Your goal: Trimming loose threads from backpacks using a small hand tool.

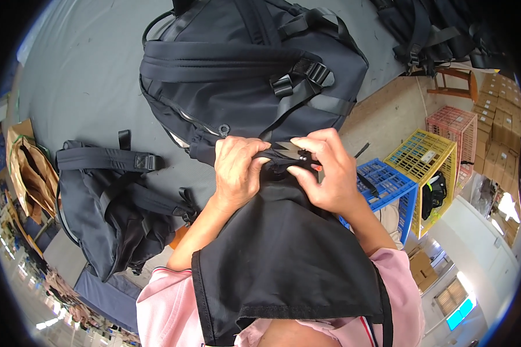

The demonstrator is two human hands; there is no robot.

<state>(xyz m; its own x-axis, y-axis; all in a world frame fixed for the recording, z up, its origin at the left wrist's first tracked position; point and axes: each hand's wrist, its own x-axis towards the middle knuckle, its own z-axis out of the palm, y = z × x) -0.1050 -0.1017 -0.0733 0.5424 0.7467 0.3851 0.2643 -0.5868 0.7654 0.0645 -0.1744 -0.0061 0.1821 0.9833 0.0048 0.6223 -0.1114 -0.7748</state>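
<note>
A large black backpack (226, 98) lies on the grey table in front of me, its strap and buckles facing up. My left hand (236, 171) pinches a fold of the backpack's black fabric at its near edge, thumb against fingers. Close beside it, my right hand (334, 174) is closed on small thread snips (286, 147). Their pointed metal blades lie at the fold, between the two hands. A bit of orange-red shows under the right fingers; the rest of the snips is hidden by them. Just below the hands hangs my black apron (295, 248).
To the left, a smaller black backpack (116, 202) lies on the grey table (87, 87), near brown paper bags (29, 173). More black bags (434, 34) are at the far right. Blue (388, 185), yellow (419, 156) and pink (452, 124) plastic crates stand right, before stacked cartons (498, 127).
</note>
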